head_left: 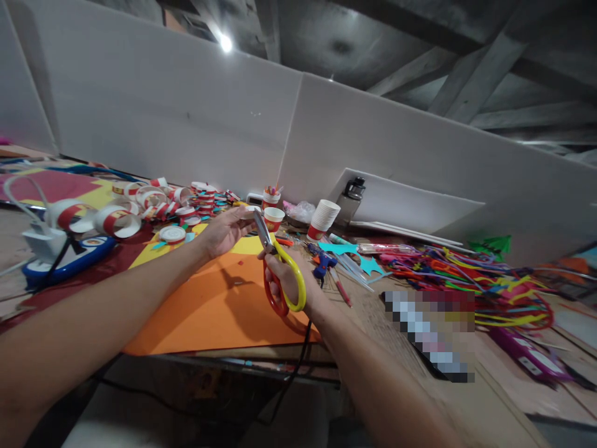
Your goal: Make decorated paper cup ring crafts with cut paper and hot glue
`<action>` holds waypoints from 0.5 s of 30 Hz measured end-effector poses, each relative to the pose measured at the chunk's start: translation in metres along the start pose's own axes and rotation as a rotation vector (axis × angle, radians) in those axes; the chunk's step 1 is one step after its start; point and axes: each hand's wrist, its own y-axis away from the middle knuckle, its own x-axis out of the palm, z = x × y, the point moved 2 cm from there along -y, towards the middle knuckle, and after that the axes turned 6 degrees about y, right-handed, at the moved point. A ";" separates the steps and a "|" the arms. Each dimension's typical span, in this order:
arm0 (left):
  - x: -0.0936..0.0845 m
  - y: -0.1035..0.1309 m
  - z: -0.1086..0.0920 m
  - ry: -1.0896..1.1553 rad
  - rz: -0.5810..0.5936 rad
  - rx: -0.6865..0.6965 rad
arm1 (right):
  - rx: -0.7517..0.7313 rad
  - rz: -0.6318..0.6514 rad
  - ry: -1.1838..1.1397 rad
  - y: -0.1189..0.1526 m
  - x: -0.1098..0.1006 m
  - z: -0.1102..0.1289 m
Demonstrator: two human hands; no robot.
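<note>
— Right hand [286,270] closed round the scissors [267,242], fingers at the red and yellow loops, blades pointing up and away. Other side?

— Left hand [227,231] pinches a pale piece [252,212] at its fingertips. Piece sits just by the blade tips, raised over the far part of the work area. Shape too small to make out, partly covered.

— Blades parted or together?

— Cannot tell from this angle.

— Surroundings, biggest down.

— White panels [177,112] along the back. Table [522,393] next, crowded. Orange sheet [186,317] lies flat below both hands, shadows falling across it.

— Then?

— Pipe cleaners [466,274], many colours, heaped well to the right. Red-and-white rings [116,222] piled at left, beyond the left forearm.

— Back row?

— Bottle [349,204], dark lid, standing near the panels. Cup stack [325,216] just left of it, mouths up.

— Small items?

— Glue gun [323,264], blue, lying just right of the right wrist. Lone cup [273,220] behind the scissors. Last, a red pen [341,289] near the glue gun.
</note>
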 end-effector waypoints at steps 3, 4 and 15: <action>-0.003 -0.001 0.000 0.034 -0.035 -0.010 | -0.014 -0.005 -0.010 -0.001 0.001 -0.002; -0.004 -0.002 0.000 0.047 -0.046 -0.012 | -0.019 -0.007 -0.008 -0.002 0.001 -0.003; -0.010 -0.004 -0.002 0.017 -0.076 0.001 | 0.005 -0.003 0.014 -0.013 0.002 -0.014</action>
